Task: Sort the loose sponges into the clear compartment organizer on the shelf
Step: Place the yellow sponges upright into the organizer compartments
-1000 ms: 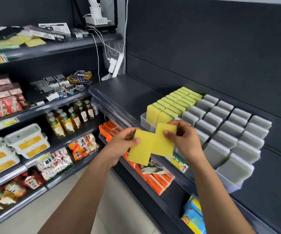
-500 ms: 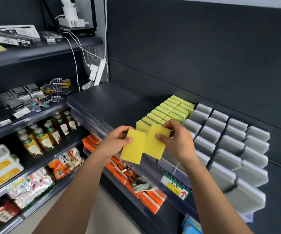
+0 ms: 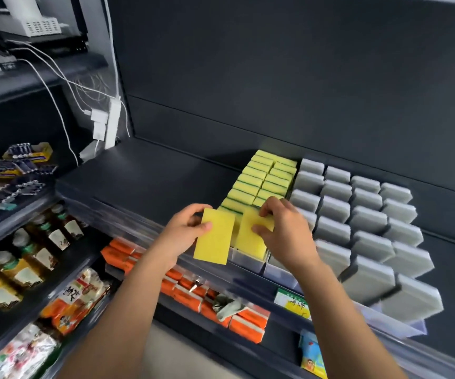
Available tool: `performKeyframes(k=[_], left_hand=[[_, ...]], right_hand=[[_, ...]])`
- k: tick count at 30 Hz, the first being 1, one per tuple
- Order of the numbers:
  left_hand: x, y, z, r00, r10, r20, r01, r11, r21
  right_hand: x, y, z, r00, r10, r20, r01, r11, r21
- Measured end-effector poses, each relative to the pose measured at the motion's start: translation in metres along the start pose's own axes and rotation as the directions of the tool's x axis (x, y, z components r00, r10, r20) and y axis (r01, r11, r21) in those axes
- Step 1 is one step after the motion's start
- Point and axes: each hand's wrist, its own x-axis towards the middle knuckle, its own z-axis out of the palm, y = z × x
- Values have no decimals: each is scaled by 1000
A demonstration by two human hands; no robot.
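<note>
Sorting sponges: two loose yellow ones, one in each grip, are held upright side by side at the near left corner of the clear organizer (image 3: pixel 277 270).
Left grip (image 3: pixel 185 232): closed on the left yellow sponge (image 3: pixel 215 237), thumb on its face and fingers curled behind; this sponge hangs in front of the shelf's near edge, outside the organizer.
Right grip (image 3: pixel 285 236): pinching the right yellow sponge (image 3: pixel 251 242) near its top edge; its lower end sits at the nearest left compartment, though whether it is inside cannot be told.
Organizer: stands on the dark shelf (image 3: pixel 144 181); stocked yellow sponges (image 3: pixel 262 181) fill the left two rows and grey sponges (image 3: pixel 357 214) fill the rows to the right.
Below: orange packets (image 3: pixel 188 292) lie on the lower shelf.
Far left: bottles (image 3: pixel 43 236) stand on another rack.
</note>
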Motion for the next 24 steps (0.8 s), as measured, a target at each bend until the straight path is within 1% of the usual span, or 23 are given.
performKeyframes(k=[6, 10, 13, 15, 17, 19, 22, 24], left_hand=[[10, 2, -11, 996, 78, 51, -77, 997, -16], [13, 2, -12, 987, 145, 66, -142, 989, -49], [13, 2, -12, 980, 189, 62, -188, 982, -33], [12, 2, -12, 974, 218, 56, -218, 976, -17], [11, 2, -12, 968, 247, 42, -247, 969, 7], [11, 2, -11, 961, 277, 28, -278, 960, 36], [11, 4, -8, 942, 333, 37, -335, 939, 78], [12, 5, -6, 927, 371, 47, -374, 920, 116]], right_hand=[[-15, -10, 9, 994, 78, -83, -83, 995, -59], [-25, -14, 19, 978, 84, -190, -103, 990, -92], [-29, -12, 23, 970, 50, -238, -88, 984, -153], [-30, -10, 28, 973, 18, -229, -64, 978, -199], [-32, -9, 34, 977, -4, -213, -43, 976, -214], [-34, -7, 38, 971, -43, -233, -12, 974, -228], [-36, -6, 42, 958, -102, -269, 28, 964, -266], [-37, -5, 46, 961, -109, -256, 36, 961, -273]])
